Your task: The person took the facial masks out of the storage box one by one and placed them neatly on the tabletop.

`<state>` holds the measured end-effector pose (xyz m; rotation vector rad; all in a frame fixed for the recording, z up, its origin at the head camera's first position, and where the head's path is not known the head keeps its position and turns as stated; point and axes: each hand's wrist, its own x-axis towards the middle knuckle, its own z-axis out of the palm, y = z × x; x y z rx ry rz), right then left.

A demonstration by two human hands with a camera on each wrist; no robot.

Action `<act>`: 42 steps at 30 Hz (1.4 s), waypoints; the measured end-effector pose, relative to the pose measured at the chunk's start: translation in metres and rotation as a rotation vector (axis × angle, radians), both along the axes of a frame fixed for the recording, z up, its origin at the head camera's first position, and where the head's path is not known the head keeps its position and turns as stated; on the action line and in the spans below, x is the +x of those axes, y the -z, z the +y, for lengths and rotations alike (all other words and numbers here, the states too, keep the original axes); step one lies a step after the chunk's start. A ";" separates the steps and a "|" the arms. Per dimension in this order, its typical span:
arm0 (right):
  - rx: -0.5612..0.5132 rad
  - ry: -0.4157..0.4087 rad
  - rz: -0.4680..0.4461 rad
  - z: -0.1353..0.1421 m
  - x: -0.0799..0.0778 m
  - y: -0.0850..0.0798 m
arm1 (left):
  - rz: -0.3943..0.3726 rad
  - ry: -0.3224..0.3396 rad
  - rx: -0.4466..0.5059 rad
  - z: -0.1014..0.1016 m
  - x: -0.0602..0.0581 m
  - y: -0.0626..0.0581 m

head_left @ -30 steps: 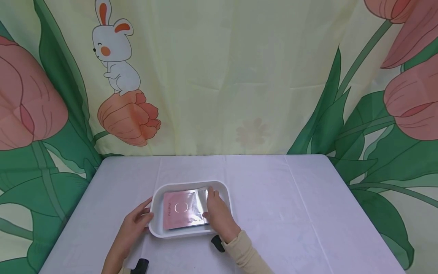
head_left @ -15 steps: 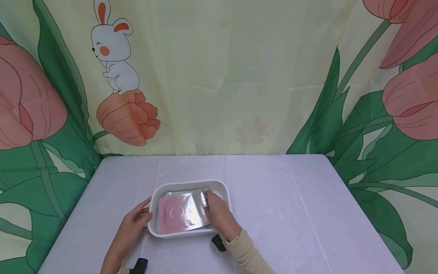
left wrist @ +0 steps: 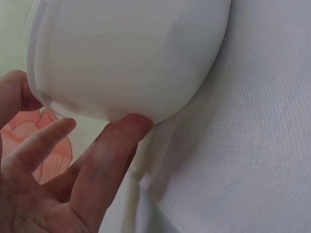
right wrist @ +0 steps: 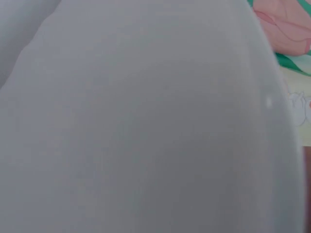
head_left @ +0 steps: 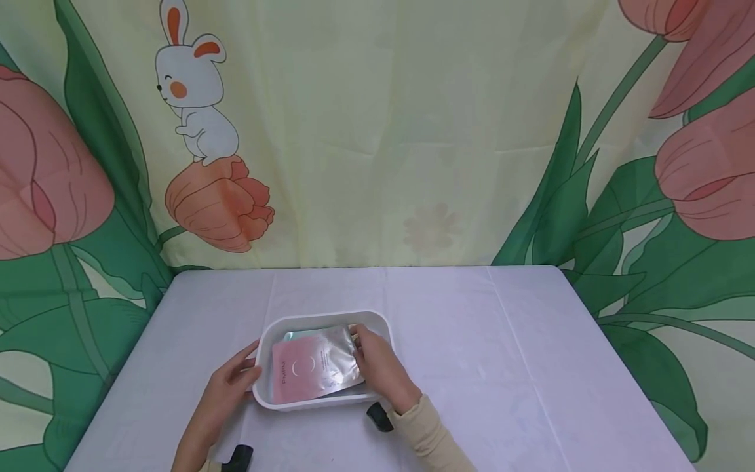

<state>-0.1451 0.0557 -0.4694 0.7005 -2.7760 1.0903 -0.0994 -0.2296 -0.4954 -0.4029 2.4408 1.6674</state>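
My left hand (head_left: 228, 379), spread, touches the white tray (head_left: 312, 404), and I can't tell whether my right hand (head_left: 380, 368) pinches the pink-silver sachet (head_left: 311, 368) inside.

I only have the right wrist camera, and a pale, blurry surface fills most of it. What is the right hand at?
Observer: The head view shows the right hand at the silver end of a pink-and-silver packet.
Operator: My picture shows no packet. Where is it?
Observer: Inside a white tray, in the head view.
Operator: And where's the left hand?
Observer: The left wrist view shows the left hand touching the tray's outside; the head view puts it at the tray's left end.
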 end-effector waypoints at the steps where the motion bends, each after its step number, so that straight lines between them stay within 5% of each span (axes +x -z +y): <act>1: -0.015 -0.003 -0.012 0.001 -0.001 -0.001 | 0.000 0.000 0.001 0.000 0.000 0.000; 7: -0.107 -0.011 -0.093 0.005 -0.002 -0.003 | -0.009 0.003 0.008 -0.001 0.001 -0.001; 42: -0.213 -0.017 -0.106 0.023 -0.004 -0.023 | -0.062 0.012 0.082 -0.006 -0.004 0.005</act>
